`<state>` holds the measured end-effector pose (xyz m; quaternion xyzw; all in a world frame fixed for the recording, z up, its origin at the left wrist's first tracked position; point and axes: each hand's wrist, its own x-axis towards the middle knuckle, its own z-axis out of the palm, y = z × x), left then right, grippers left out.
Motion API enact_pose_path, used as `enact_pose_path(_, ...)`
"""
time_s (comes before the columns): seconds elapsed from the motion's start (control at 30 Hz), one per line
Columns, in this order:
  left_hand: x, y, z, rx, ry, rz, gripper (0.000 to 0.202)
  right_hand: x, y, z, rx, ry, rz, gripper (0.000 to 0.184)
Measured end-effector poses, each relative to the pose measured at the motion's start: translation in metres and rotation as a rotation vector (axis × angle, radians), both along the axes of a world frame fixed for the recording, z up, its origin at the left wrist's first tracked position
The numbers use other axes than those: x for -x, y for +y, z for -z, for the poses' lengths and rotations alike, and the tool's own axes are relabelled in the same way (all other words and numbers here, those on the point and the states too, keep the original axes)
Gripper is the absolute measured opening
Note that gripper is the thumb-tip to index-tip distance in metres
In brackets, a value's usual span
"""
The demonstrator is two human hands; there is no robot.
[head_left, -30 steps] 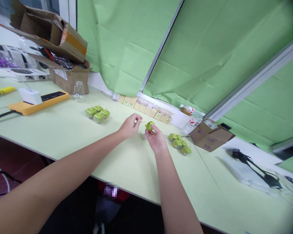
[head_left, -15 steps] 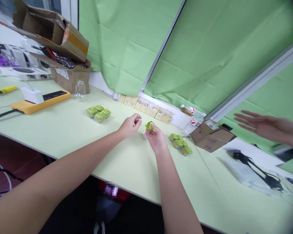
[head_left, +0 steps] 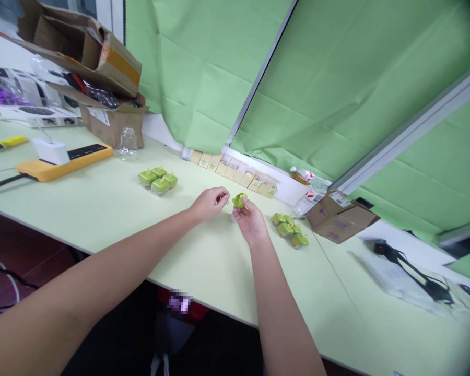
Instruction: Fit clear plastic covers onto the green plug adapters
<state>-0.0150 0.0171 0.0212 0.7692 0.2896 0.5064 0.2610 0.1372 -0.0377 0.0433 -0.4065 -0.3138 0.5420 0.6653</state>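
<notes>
Centre of frame, from my remote feed: right hand (head_left: 251,222) curled, thumb and fingers gripping a small green lid (head_left: 239,200), hollow side partly showing. Left hand (head_left: 213,202) just beside it, thumb and fingertip pinched together on what looks like a yellowish sliver (head_left: 227,202). Tally: four green-topped cups (head_left: 160,185) grouped left of centre, about five more cups (head_left: 285,230) right of centre, yellow loops on top; I judge those done. The held lid shows no loop that I can make out, so I'd log this piece as unfinished. Unclear: a pale thing (head_left: 232,217) on the desk (head_left: 203,261), partly behind the right hand, possibly a cup; the sliver's full shape, covered by fingers; exact count in the right group, where pieces overlap.
</notes>
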Motion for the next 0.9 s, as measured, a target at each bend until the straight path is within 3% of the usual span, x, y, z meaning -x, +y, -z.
enact_pose_path(0.5, 0.0009, -0.0016, -0.0011, 0.06, 0.028, 0.007, 0.03, -0.0017, 0.0015, 0.0016, 0.034, -0.008, -0.046, 0.017)
enact_pose_path(0.9, -0.0002, 0.0011, 0.0014, 0.106, -0.037, 0.056, 0.03, 0.0016, -0.0019, -0.0021, 0.022, -0.004, -0.073, 0.026)
